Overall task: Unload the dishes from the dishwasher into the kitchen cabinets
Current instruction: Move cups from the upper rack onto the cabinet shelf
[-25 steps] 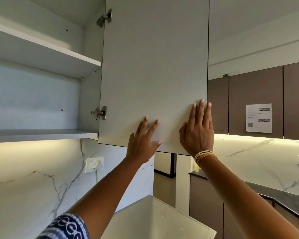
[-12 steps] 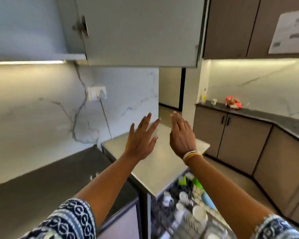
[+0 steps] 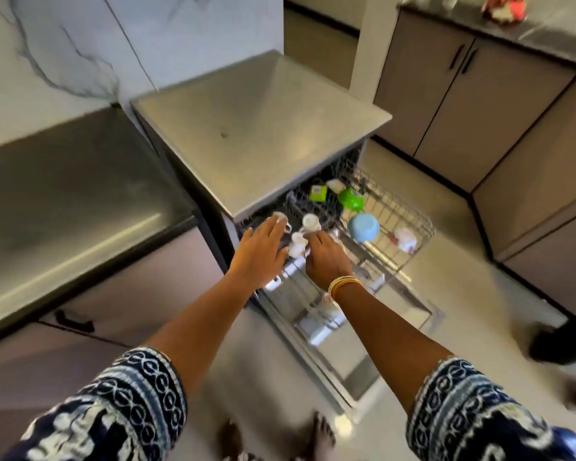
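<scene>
White cups (image 3: 305, 234), blue bowl (image 3: 363, 227) in wire rack (image 3: 416, 221)

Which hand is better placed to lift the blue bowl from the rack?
Right. The right hand is nearer the blue bowl; the left hand is over the white cups, farther away.

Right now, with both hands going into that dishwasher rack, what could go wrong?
The left hand and right hand converge on three small white cups standing close together; grabbing one could knock another over. The lowered door juts out by the bare feet, a likely trip. The rack sits pulled far out.
</scene>
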A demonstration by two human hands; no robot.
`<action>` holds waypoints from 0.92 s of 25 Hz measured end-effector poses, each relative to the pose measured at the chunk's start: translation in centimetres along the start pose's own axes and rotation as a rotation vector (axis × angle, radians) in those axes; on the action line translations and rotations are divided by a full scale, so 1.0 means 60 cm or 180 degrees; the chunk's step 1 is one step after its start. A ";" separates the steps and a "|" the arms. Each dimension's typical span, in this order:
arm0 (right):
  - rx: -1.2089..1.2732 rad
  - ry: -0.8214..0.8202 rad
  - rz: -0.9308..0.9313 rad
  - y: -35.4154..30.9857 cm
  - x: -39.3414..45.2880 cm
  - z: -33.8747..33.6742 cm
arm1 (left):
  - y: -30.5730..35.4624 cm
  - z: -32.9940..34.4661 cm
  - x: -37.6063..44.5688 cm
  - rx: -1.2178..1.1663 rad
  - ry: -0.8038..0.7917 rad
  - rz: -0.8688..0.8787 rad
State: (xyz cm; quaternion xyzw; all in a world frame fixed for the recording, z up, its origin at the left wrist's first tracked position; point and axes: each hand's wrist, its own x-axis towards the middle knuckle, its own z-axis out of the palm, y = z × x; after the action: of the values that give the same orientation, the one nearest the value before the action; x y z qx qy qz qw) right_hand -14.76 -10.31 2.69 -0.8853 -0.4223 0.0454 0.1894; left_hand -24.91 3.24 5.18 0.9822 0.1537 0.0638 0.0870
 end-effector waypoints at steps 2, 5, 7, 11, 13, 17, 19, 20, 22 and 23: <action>0.0074 -0.0333 0.0195 0.040 -0.032 0.046 | 0.015 0.065 -0.010 -0.0111 -0.0345 -0.0099; 0.0195 -0.0622 0.0473 0.090 -0.066 0.107 | 0.035 0.135 -0.014 -0.0314 -0.0710 -0.0200; 0.0287 -0.0741 0.0628 0.111 -0.073 0.136 | 0.039 0.168 -0.006 -0.0483 -0.0813 -0.0249; 0.0293 -0.0736 0.0809 0.145 -0.054 0.183 | 0.031 0.231 0.032 -0.0649 -0.1028 -0.0373; 0.0208 -0.0494 0.0847 0.158 -0.027 0.198 | 0.021 0.256 0.065 -0.0688 -0.1167 -0.0612; 0.0029 -0.0322 0.1429 0.203 0.064 0.231 | -0.017 0.333 0.164 -0.1166 -0.1138 -0.1302; -0.0059 -0.0471 0.1507 0.235 0.099 0.258 | -0.038 0.373 0.206 -0.1318 -0.1153 -0.1513; -0.0095 -0.0524 0.1435 0.253 0.110 0.274 | -0.048 0.391 0.223 -0.1317 -0.1158 -0.1507; 0.0008 -0.0491 0.1253 0.287 0.125 0.301 | -0.067 0.422 0.249 -0.1344 -0.1146 -0.1333; 0.0121 -0.0394 0.1157 0.300 0.126 0.308 | -0.075 0.437 0.258 -0.1378 -0.1154 -0.1227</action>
State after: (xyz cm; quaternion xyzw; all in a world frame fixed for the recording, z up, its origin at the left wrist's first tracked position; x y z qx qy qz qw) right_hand -1.23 -9.30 -20.50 -0.9388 -0.2654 0.1412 0.1684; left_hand -7.63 8.32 -19.78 0.8892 0.3015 -0.0983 0.3298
